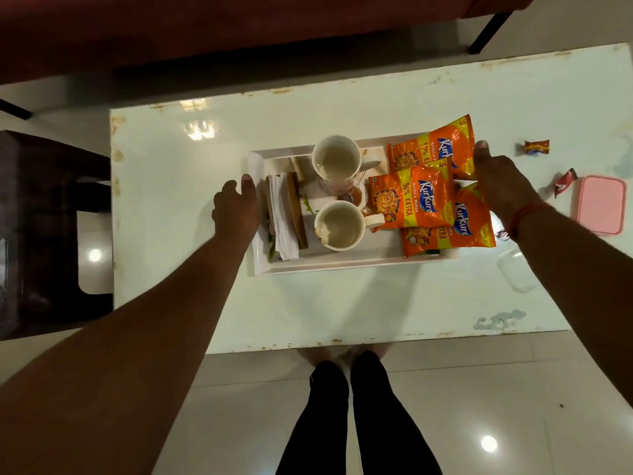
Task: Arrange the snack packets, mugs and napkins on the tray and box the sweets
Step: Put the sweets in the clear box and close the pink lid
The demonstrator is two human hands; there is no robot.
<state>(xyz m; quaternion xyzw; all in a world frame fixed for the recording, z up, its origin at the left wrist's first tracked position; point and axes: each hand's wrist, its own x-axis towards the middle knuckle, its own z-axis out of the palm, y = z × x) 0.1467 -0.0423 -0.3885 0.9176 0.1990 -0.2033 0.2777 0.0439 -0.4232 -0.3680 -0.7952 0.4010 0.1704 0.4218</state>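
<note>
A white tray (342, 264) sits on the glass table. On it stand two white mugs, the far mug (336, 159) and the near mug (339, 226), with white napkins (282, 217) in a wooden holder at the left end. Three orange snack packets (409, 197) overlap at the right end. My left hand (236, 205) rests at the tray's left end, thumb on the rim. My right hand (498, 181) is at the right end, against the packets. Whether either hand grips the tray is unclear. Two wrapped sweets (536, 147) (565, 182) lie on the table beside a pink box (601, 204).
A clear lid (515, 270) lies on the table right of the tray. A dark chair (41, 234) stands at the table's left side and a dark red sofa (205, 29) runs behind it. My legs are below the near table edge (342, 342).
</note>
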